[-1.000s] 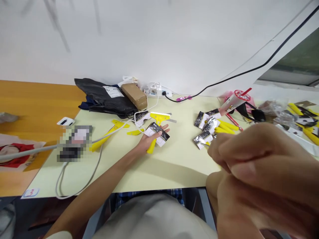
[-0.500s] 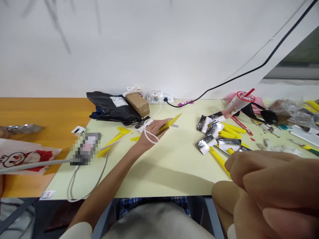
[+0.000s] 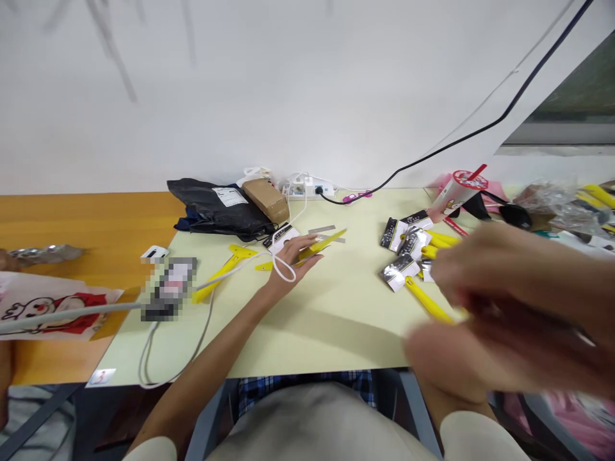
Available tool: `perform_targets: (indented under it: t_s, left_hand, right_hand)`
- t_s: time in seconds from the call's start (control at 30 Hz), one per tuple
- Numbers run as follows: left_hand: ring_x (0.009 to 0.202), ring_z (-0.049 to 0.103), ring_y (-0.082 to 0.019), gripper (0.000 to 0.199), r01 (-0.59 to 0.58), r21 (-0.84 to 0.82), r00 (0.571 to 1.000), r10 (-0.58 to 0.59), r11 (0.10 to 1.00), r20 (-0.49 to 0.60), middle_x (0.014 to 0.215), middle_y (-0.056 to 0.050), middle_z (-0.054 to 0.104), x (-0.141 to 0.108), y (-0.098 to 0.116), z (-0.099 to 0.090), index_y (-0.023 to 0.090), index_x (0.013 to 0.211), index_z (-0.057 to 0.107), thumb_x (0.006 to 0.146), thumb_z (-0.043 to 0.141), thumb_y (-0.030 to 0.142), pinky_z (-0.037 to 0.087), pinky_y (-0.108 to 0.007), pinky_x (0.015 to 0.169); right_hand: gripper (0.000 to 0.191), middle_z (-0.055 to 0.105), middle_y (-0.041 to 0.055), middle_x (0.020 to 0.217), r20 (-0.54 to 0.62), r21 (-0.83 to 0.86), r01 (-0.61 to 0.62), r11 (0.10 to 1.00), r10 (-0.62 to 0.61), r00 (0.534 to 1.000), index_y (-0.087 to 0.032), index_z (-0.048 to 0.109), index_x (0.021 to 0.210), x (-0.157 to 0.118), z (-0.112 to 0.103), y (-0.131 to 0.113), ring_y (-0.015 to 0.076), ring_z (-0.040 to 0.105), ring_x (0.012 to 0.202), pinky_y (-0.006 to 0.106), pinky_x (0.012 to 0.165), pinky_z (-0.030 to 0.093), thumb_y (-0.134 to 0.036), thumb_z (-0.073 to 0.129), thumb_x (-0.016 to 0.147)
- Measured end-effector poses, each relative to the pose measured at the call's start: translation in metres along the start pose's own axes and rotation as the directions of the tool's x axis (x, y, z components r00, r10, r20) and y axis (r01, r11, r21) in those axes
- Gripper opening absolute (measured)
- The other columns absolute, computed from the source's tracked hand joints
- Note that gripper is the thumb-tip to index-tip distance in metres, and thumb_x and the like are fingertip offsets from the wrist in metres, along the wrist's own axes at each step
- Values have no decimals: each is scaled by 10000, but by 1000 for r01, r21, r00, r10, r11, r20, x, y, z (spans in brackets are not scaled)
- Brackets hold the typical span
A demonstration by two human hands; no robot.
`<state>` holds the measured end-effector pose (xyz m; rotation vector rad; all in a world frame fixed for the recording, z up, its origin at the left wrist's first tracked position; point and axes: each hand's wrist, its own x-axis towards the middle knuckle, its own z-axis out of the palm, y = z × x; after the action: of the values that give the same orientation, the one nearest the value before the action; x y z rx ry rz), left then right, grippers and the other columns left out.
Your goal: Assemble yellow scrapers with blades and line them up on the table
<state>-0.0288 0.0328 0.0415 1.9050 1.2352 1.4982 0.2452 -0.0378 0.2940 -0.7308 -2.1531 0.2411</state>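
Note:
My left hand (image 3: 288, 266) is closed around a flat yellow plastic scraper (image 3: 327, 242), its edge pointing to the right. A loop of white cable (image 3: 283, 272) hangs in front of this hand. Just beyond the fingertips, thin grey metal strips (image 3: 321, 228) lie on the table. My right hand (image 3: 509, 307) is raised close to the camera at the right and smeared by motion. Something dark shows between its thumb and fingers, too blurred to name. Beneath and behind it lie yellow-handled tools (image 3: 427, 299) with black-and-silver header cards (image 3: 400, 272).
A yellow T-shaped scraper (image 3: 223, 272) and a pixelated device (image 3: 170, 288) with white cable lie at left. Behind are a black bag (image 3: 216, 208), a small cardboard box (image 3: 266, 200) and a power strip (image 3: 310, 187). A drink cup (image 3: 459, 192) stands back right.
My right hand has swung and turned in front of the camera, now blurred. The left hand has shifted slightly, with the yellow scraper held lower, and two grey strips now show beyond it.

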Motion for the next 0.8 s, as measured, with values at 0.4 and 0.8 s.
perform_targets:
  t_s: [0.4,0.8]
  left_hand:
    - [927,795,-220,642,659,-719,599,-732,219,326,1151,-110,829,-24,54,61,170,1228,767,762,1000,545,713,-346,760]
    - [1120,738,-231,577,627,-759,693,-570,176,441,1299,-119,749,-48,61,65,204,1319,685,902,893,545,682,-412,950]
  right_hand:
    - [428,755,105,1190,696,-266,-231,936,352,626,-223,657,1370,36,89,125,258,682,962,352,783,469,-461,728,1022]
    - [469,710,97,1164,867,-272,-324,906,377,326,-217,693,1317,42,101,148,217,631,852,297,598,448,-430,801,913]
